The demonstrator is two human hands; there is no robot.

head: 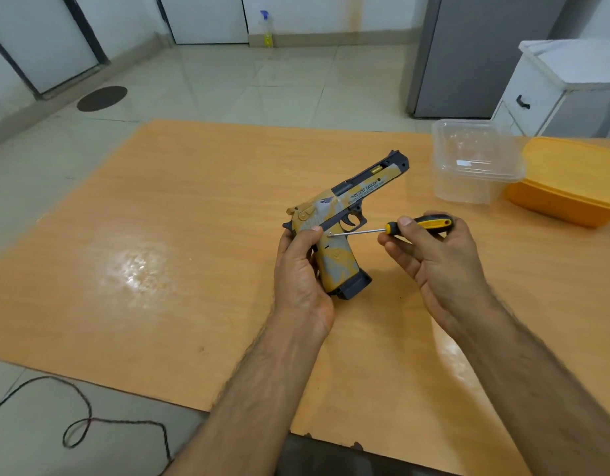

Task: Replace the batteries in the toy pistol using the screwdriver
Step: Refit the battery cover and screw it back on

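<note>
A yellow-and-grey toy pistol (344,214) is held above the orange table, barrel pointing up and to the right. My left hand (302,273) grips the back of its handle. My right hand (430,255) holds a screwdriver (423,225) with a yellow-and-black handle. Its thin metal shaft runs left and the tip touches the pistol's side just above the grip, below the trigger guard. A dark magazine base sticks out of the bottom of the grip.
A clear plastic box (475,163) and an orange lidded container (571,180) stand at the table's (159,255) far right. A white cabinet (554,87) and a grey appliance (475,56) lie beyond. A black cable (80,424) loops on the floor at the lower left.
</note>
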